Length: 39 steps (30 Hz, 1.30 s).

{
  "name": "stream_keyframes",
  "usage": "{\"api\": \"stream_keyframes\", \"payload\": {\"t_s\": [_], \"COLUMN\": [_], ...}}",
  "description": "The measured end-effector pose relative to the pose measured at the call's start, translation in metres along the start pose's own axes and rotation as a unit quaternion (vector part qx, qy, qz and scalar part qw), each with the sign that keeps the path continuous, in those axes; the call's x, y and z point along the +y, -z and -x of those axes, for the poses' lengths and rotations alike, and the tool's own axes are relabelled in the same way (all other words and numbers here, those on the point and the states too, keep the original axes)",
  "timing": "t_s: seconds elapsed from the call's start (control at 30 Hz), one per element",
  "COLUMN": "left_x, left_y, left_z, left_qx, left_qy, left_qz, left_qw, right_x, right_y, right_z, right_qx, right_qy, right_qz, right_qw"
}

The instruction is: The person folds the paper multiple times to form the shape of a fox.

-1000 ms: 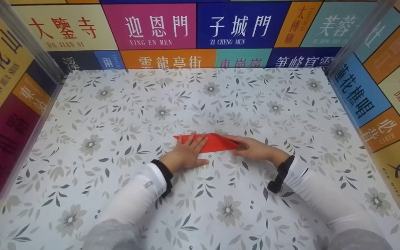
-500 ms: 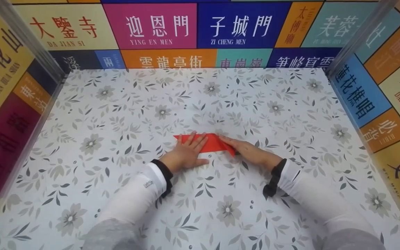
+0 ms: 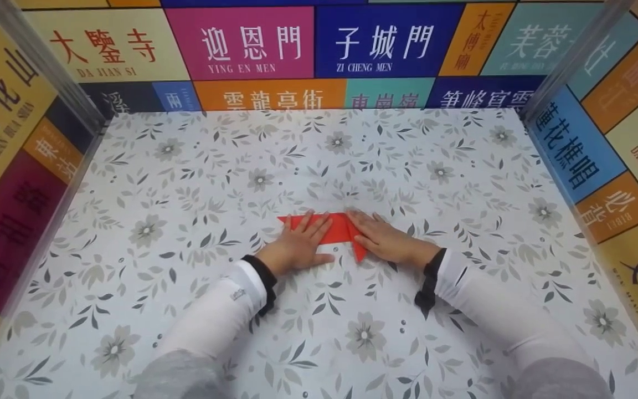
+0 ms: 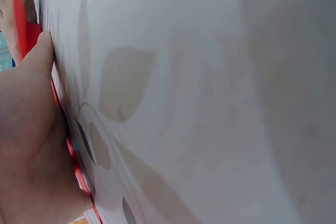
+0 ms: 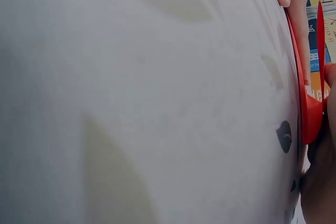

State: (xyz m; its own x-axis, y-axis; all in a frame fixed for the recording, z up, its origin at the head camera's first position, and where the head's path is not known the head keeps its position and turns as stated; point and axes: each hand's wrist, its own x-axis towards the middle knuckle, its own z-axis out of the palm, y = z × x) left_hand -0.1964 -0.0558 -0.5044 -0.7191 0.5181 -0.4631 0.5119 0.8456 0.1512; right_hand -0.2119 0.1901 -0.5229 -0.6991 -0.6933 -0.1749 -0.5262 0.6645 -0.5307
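Note:
A strip of folded red paper (image 3: pixel 336 230) lies near the middle of the table. My left hand (image 3: pixel 296 246) rests flat on its left part with the fingers spread. At the paper's right end, my right hand (image 3: pixel 388 239) presses against a folded flap (image 3: pixel 360 252) with its fingers fairly straight. The flap stands up from the strip in the right wrist view, with its tip pointing toward me in the head view. In the left wrist view the left palm (image 4: pixel 31 124) covers much of the paper, and only a thin red edge shows beneath.
A white cloth with grey leaves and flowers (image 3: pixel 363 332) covers the table. Upright panels with coloured name blocks (image 3: pixel 241 41) stand at the back and along both sides. Both forearms wear white sleeves and black wrist bands.
My right hand has moved left, turning the right end of the red paper up and over, so its tip now points toward me. My left hand has stayed in place.

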Motion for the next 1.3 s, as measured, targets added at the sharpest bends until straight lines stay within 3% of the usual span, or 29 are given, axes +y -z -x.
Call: {"api": "stream_keyframes", "payload": {"t_s": [0.27,0.67,1.3], "left_x": [0.002,0.002,0.003], "left_y": [0.001,0.000,-0.001], "left_z": [-0.002,-0.001,0.001], "left_qx": [-0.013,-0.003,-0.005], "left_qy": [0.007,0.003,0.006], "left_qz": [-0.008,-0.006,-0.007], "left_qw": [0.9999,1.0000,0.9999], "right_x": [-0.008,-0.018,-0.026], "right_y": [-0.004,-0.011,-0.022], "right_z": [0.004,0.003,0.001], "right_qx": [-0.005,-0.027,0.000], "right_qy": [-0.018,-0.033,-0.044], "right_qz": [0.044,0.099,0.130], "right_qw": [0.9988,0.9942,0.9906]}}
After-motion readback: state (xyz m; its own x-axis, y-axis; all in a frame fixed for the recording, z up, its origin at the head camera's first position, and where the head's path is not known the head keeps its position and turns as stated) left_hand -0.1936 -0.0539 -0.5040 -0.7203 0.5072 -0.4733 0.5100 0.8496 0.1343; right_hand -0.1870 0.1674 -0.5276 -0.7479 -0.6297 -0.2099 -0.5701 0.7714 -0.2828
